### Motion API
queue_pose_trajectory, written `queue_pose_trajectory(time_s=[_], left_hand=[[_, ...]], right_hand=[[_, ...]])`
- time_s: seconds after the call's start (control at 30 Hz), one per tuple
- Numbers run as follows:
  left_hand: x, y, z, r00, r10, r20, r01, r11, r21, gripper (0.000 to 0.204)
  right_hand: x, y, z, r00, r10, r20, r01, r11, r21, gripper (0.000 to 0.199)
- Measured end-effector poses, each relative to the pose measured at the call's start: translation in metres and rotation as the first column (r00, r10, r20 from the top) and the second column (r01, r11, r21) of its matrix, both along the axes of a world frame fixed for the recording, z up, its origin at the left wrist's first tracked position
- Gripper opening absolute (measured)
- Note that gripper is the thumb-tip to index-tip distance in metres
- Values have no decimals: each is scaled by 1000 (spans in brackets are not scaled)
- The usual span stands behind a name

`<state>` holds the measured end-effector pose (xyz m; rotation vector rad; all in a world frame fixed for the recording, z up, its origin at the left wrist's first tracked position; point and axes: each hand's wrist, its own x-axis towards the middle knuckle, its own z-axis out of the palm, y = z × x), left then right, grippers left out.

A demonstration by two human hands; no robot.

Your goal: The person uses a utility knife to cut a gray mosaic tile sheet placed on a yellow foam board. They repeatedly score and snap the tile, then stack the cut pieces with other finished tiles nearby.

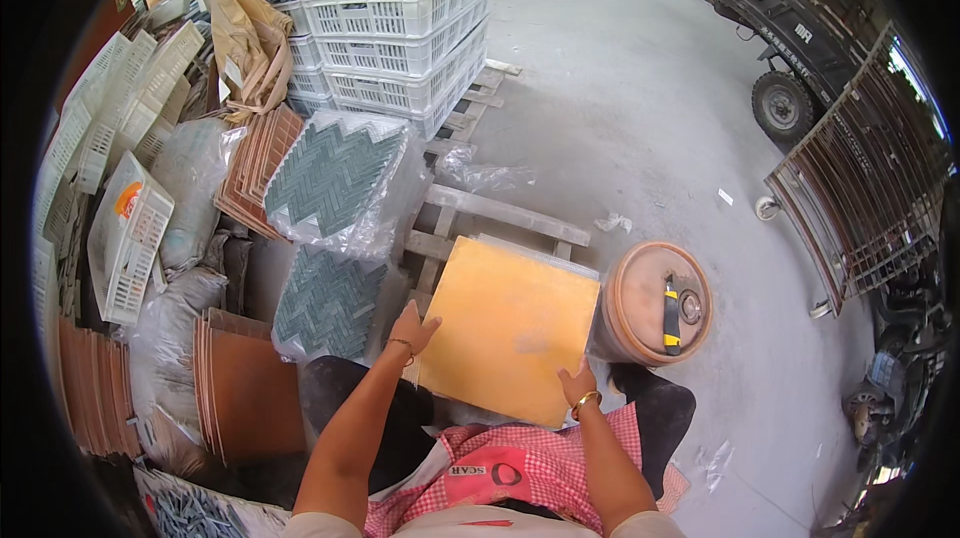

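Note:
A square yellow-orange board (510, 328) lies tilted in front of me, low over a wooden pallet. My left hand (413, 329) is closed on its left edge, thumb on top and the other fingers out of sight beneath. At the near right corner, my right hand (577, 386) grips it the same way. A pale edge shows under the board's far side; what it belongs to is mostly hidden. Left of the board sit two plastic-wrapped stacks of green herringbone mosaic tile sheets, a near stack (330, 300) and a taller far stack (338, 176).
A round terracotta-coloured drum (628, 323) on the right carries a yellow-and-black cutter (671, 323). White crates (405, 53) of tile strips stand on pallets at the back. Brown boards (248, 388) lean at left. A wheeled rack (850, 178) and a dark cart (790, 48) are far right.

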<state>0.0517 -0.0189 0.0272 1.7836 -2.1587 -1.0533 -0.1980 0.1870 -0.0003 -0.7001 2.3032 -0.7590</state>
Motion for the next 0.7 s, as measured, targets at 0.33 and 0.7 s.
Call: queue_pose_trajectory(time_s=[0.33, 0.7], left_hand=[[14, -9, -57, 999, 13, 43, -12, 1000, -11, 28], [40, -15, -57, 976, 80, -202, -19, 957, 290, 24]], right_hand=[[-9, -7, -27, 984, -72, 161, 98, 982, -161, 54], [-17, -4, -15, 812, 17, 584, 251, 893, -374, 49]])
